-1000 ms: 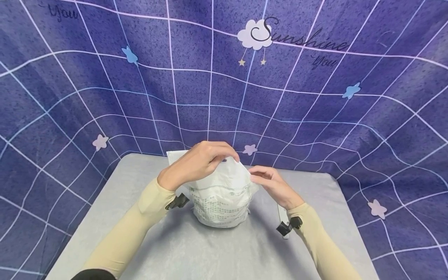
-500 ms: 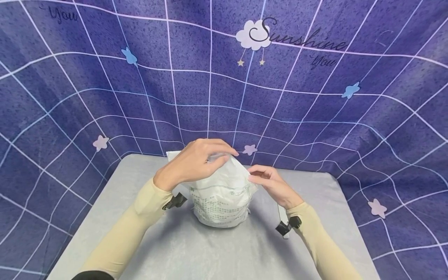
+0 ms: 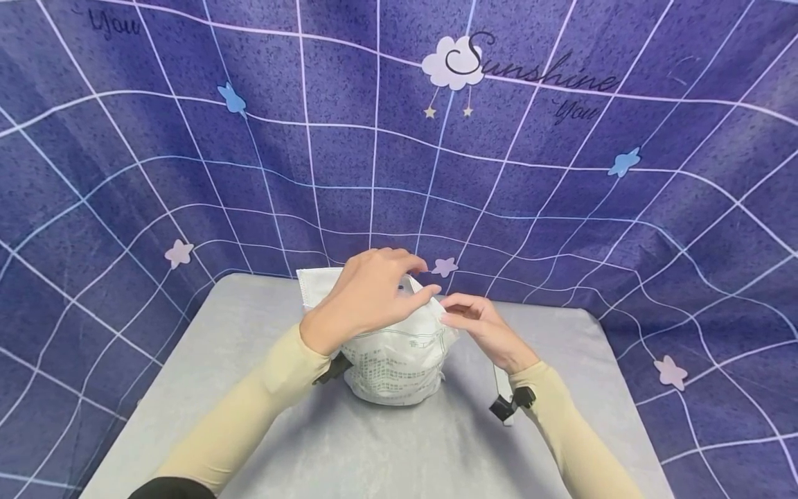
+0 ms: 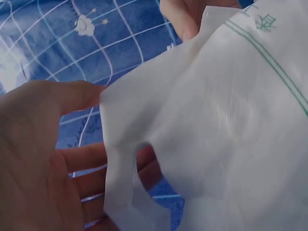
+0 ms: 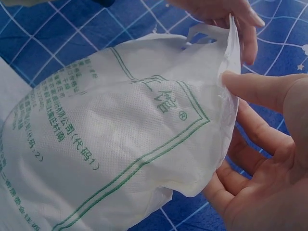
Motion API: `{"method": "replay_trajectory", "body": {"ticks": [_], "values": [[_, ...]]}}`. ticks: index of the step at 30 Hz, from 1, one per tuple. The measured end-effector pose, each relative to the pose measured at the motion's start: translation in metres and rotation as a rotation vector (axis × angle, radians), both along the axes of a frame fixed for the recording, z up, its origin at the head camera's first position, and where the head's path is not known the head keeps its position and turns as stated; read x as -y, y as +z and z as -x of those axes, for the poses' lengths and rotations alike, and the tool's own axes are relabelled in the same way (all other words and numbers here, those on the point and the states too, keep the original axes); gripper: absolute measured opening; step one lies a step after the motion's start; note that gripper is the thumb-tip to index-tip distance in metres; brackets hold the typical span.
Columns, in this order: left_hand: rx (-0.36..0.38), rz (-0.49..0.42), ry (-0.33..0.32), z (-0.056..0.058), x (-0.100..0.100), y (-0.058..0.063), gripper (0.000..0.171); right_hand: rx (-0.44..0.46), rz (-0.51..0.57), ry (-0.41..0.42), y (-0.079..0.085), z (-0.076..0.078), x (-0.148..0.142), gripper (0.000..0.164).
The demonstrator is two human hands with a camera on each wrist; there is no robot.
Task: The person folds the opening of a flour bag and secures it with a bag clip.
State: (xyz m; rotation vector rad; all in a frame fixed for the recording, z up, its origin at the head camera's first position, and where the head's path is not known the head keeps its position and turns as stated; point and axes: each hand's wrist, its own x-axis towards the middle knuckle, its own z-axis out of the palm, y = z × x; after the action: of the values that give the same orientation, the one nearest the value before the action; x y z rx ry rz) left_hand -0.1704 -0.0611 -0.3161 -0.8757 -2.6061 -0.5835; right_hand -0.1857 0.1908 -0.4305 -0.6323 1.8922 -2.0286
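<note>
A white bag with green printing stands upright on the table, bulging at the bottom. Its top has a cut-out handle hole, plain in the left wrist view, where the bag's top flap fills the middle. My left hand arches over the top from the left, thumb spread from the fingers. The left thumb tip is right at the flap's corner, and the other fingers lie behind the flap, partly hidden. My right hand pinches the bag's right edge, thumb in front and fingers behind, as the right wrist view confirms.
A white strip-like thing lies on the grey-covered table beneath the right wrist. Purple-blue grid-patterned cloth with stars hangs behind and at both sides. Black camera mounts sit on the wrists.
My left hand first lifted slightly, then shifted right across the bag's top, its thumb now reaching farther right. My right hand keeps its pinch at the edge; the bag stays in place.
</note>
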Motion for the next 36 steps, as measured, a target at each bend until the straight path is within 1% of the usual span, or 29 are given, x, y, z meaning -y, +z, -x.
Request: {"method": "replay_trajectory", "body": {"ticks": [3,7,14,19,23,28,31,36], "values": [[-0.045,0.055,0.024,-0.001,-0.002,-0.003,0.039,-0.001,-0.007,-0.01,0.0,0.0,0.0,0.025],[-0.064,0.095,0.024,-0.001,0.0,-0.004,0.035,-0.001,-0.009,-0.017,0.001,0.0,0.001,0.024],[-0.027,0.109,0.013,0.0,0.006,-0.004,0.036,0.002,-0.011,-0.028,0.003,-0.002,0.001,0.024],[0.003,0.08,0.001,0.003,0.01,-0.005,0.032,-0.004,-0.015,-0.027,0.003,-0.002,0.001,0.025],[-0.011,0.054,-0.015,0.005,0.014,-0.006,0.027,-0.01,-0.02,-0.035,0.003,-0.002,0.001,0.024],[-0.036,0.025,-0.06,0.007,0.018,-0.006,0.022,-0.014,-0.019,-0.041,0.002,-0.001,0.001,0.022],[-0.026,0.002,-0.078,0.008,0.02,-0.006,0.019,-0.014,-0.019,-0.044,0.002,-0.002,0.001,0.022],[-0.01,-0.016,-0.087,0.009,0.022,-0.006,0.016,-0.025,-0.026,-0.058,0.002,-0.002,0.002,0.018]]}}
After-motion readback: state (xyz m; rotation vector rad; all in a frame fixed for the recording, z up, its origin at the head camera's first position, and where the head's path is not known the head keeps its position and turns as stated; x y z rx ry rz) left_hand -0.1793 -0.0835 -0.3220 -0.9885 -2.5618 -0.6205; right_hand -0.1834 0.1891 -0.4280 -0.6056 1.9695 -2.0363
